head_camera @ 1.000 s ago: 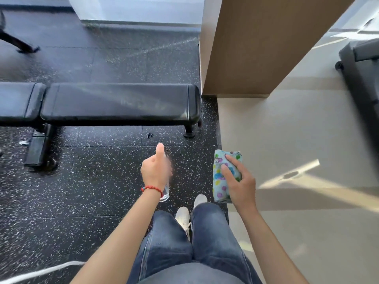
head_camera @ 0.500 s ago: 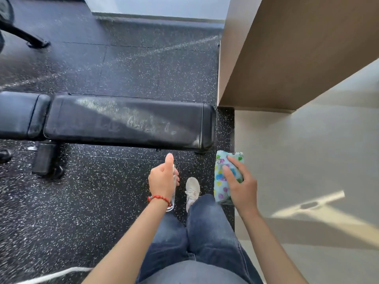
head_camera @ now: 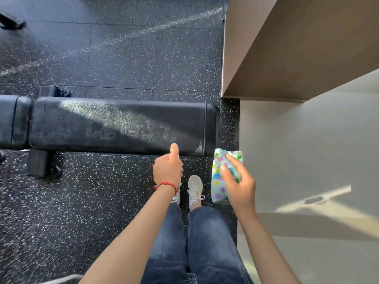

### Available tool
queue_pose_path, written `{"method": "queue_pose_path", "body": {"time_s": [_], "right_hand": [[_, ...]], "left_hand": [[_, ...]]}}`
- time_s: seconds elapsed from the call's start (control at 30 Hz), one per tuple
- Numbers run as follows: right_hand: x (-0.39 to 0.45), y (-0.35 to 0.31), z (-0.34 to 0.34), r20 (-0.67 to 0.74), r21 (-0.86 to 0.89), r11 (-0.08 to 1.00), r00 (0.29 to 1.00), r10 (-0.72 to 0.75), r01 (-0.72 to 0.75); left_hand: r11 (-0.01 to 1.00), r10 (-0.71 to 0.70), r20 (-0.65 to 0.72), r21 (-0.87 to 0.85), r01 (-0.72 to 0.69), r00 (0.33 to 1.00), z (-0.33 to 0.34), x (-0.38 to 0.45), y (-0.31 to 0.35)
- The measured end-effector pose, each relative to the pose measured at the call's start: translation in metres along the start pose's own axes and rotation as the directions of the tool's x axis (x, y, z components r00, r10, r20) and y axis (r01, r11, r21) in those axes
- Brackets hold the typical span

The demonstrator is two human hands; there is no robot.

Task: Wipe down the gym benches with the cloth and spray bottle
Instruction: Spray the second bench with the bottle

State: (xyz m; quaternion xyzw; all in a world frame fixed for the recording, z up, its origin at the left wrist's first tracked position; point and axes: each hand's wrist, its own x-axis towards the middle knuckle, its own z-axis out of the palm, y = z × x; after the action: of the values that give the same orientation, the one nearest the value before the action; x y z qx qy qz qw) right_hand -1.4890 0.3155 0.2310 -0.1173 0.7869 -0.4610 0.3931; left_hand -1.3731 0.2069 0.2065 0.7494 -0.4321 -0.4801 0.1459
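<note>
A black padded gym bench (head_camera: 114,126) lies across the view, its long pad streaked with spray marks. My left hand (head_camera: 168,169), wearing a red bead bracelet, grips a clear spray bottle (head_camera: 177,196) just in front of the bench's near edge; the hand hides most of the bottle. My right hand (head_camera: 239,186) holds a folded light-blue cloth with coloured spots (head_camera: 220,175) beside the bench's right end, above the floor.
A tan wooden partition (head_camera: 287,48) stands right of the bench's end. Speckled black rubber flooring (head_camera: 123,58) surrounds the bench; pale smooth floor (head_camera: 307,150) lies to the right. My jeans and a white shoe (head_camera: 195,187) are below. A bench foot (head_camera: 43,162) sits at left.
I have stepped closer, so the bench now lies just beyond my hands. Spray marks have appeared on the pad. Both hands keep their grips.
</note>
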Motion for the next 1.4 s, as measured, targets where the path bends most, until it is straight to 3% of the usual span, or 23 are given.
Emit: {"method": "queue_pose_path", "body": {"time_s": [0.23,0.6,0.87,1.4], "right_hand": [[0.022,-0.007,0.012,-0.014,0.007,1.0,1.0,0.01,-0.01],[0.039,-0.026,0.055,0.077,-0.07,0.998,0.997,0.001,0.005],[0.021,-0.051,0.126,0.134,-0.072,0.997,0.991,-0.018,0.028],[-0.057,-0.091,0.341,0.179,-0.116,0.991,0.983,-0.049,0.07]], "left_hand": [[0.989,-0.13,-0.079,0.065,0.135,0.988,-0.004,0.028,-0.006],[0.947,-0.316,-0.144,-0.099,0.304,0.938,-0.049,0.051,-0.017],[0.947,-0.308,-0.21,-0.164,0.277,0.928,-0.123,0.088,-0.026],[0.956,-0.264,-0.211,-0.187,0.226,0.941,-0.317,0.193,-0.055]]}}
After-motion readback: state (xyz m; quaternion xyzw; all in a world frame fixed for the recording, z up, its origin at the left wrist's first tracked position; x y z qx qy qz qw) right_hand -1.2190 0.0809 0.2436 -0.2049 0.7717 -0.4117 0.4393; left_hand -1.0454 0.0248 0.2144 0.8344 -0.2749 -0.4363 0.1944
